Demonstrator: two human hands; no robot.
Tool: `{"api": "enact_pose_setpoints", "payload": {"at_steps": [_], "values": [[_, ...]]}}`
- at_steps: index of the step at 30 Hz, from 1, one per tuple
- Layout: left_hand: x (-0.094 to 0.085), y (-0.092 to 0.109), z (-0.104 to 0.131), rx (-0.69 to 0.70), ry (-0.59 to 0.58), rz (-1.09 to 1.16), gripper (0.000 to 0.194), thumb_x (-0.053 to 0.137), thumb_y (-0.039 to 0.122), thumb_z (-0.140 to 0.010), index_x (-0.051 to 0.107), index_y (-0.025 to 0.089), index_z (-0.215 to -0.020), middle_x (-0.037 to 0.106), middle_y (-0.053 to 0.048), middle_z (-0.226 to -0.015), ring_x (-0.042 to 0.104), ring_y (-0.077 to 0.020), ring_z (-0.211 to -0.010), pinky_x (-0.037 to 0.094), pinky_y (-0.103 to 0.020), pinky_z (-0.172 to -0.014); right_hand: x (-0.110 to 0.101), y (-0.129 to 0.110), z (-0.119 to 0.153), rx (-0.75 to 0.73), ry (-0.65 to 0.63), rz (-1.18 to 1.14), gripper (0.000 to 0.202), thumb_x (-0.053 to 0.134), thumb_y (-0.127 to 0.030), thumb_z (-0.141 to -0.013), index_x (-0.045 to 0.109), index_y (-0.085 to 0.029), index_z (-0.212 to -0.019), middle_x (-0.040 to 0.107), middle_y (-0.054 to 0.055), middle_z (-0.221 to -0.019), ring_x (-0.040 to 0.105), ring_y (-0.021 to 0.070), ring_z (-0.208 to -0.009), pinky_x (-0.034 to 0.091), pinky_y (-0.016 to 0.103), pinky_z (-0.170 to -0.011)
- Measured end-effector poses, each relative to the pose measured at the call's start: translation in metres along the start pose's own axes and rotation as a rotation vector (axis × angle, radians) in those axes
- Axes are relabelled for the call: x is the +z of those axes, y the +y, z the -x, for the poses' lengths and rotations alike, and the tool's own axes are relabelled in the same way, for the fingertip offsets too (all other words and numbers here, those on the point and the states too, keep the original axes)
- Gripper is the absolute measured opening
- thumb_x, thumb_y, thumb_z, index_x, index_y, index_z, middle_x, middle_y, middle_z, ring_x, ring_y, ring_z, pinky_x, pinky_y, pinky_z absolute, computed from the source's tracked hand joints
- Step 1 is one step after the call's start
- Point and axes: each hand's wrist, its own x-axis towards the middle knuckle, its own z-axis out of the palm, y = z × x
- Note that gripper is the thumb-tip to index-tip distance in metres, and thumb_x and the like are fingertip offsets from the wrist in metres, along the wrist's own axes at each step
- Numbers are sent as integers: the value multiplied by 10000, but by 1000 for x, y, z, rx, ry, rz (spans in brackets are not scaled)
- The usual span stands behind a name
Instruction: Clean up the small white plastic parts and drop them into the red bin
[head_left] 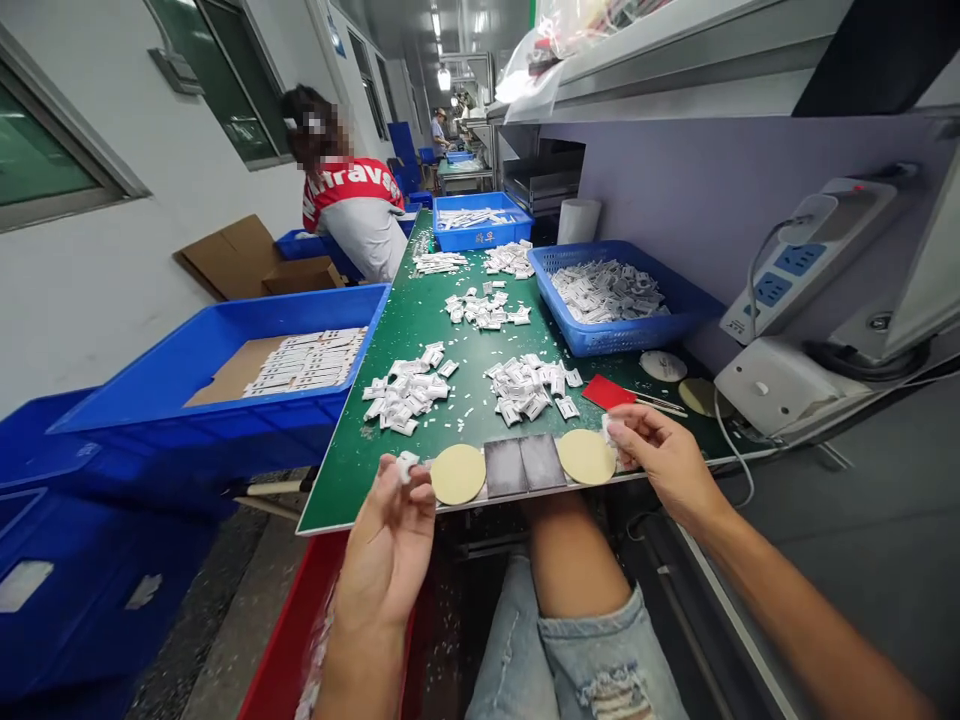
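Note:
Between thumb and fingers, my left hand (pixel 394 535) pinches a small white plastic part (pixel 406 466) just off the table's front edge. My right hand (pixel 660 455) pinches another small white part (pixel 608 428), partly hidden by the fingers. Between the hands, along the front edge, lie a round yellow disc (pixel 458 474) on the left, two dark grey rectangular pads (pixel 522 465) in the middle and a second yellow disc (pixel 587 457) by my right hand. Beyond them are two piles of similar white parts, a left pile (pixel 407 390) and a right pile (pixel 527 388).
A blue basket (pixel 622 335) of white parts stands right on the green table (pixel 465 385), with a blue bin (pixel 484 237) at the far end. A red piece (pixel 608 393) and thin sticks lie right. Left stands a large blue crate (pixel 225 420); a person (pixel 360 220) sits beyond.

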Motion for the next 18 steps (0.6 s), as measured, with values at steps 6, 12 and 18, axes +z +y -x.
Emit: {"api": "enact_pose_setpoints", "payload": {"at_steps": [6, 12, 18], "values": [[6, 26, -12, 347, -116, -649, 399, 801, 245, -677, 677, 231, -1056, 656, 6, -921, 613, -97, -805, 513, -171, -718, -4, -5, -11, -168, -170, 338, 348, 647, -465, -830, 662, -178, -1028, 587, -6, -784, 522, 127, -730, 418, 260, -663], [20, 66, -30, 286, -568, -1365, 397, 734, 376, -754, 704, 198, -1108, 699, -65, -926, 625, -189, -837, 492, -274, -726, -3, -13, -13, -206, -299, 460, 425, 628, -434, -837, 630, -199, -1192, 652, 21, -863, 557, 153, -751, 435, 284, -691], [38, 60, -58, 129, -805, -1781, 286, 683, 460, -768, 718, 192, -860, 693, -20, -757, 591, -154, -673, 419, -242, -619, -4, -12, -32, -185, -428, 670, 288, 661, -415, -789, 723, -189, -957, 695, 31, -820, 590, 168, -724, 429, 280, -658]]}}
